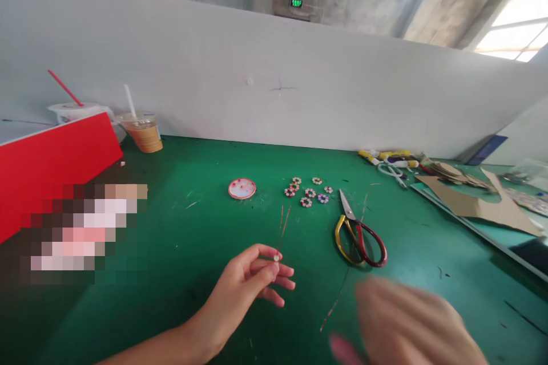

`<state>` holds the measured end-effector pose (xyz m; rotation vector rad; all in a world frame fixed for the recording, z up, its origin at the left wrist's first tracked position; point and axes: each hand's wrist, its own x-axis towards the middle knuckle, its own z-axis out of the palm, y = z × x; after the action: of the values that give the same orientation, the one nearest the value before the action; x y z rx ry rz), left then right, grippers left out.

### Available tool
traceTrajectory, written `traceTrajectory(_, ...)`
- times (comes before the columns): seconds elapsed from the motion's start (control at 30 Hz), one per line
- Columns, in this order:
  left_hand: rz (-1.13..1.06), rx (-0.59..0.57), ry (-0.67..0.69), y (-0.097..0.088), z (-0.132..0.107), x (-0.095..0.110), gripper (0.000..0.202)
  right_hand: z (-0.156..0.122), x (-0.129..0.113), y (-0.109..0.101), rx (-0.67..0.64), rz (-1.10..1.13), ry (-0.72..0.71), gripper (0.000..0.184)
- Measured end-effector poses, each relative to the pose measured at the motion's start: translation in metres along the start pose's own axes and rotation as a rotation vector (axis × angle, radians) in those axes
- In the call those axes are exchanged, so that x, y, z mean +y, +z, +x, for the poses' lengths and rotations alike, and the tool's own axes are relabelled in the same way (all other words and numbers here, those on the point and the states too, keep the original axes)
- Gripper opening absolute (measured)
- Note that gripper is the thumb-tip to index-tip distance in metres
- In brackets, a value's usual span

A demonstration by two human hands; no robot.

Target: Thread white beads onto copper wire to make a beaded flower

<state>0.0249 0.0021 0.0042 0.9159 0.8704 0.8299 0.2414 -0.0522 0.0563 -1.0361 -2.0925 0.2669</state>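
Note:
My left hand hovers over the green table and pinches a small white bead with thin copper wires sticking up from it. My right hand is near the lower right, smeared by motion, so its fingers are unclear. Beyond the left hand lie several small beaded flower rings and a round pink dish. Scissors with red and yellow handles lie between the hands and the rings. A loose copper wire lies on the table beside the right hand.
A red board leans at the left, with two drink cups with straws behind it. A white partition wall closes the back. Glue tubes and small scissors and cardboard pieces lie at the right.

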Motion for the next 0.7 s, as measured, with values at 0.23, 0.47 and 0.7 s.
traceTrajectory(0.23, -0.016, -0.082, -0.033, -0.004, -0.001, -0.005, 0.014, 0.049, 0.036, 0.035, -0.384, 0.306, 0.548, 0.016)
traceTrajectory(0.47, -0.013, -0.156, -0.075, -0.005, 0.002, -0.012, 0.021, 0.033, 0.028, 0.055, -0.347, 0.571, 0.731, 0.007)
traceTrajectory(0.7, 0.195, -0.178, -0.167, -0.003, 0.001, -0.008, 0.028, 0.031, 0.035, 0.049, -0.386, 0.923, 0.856, 0.017)
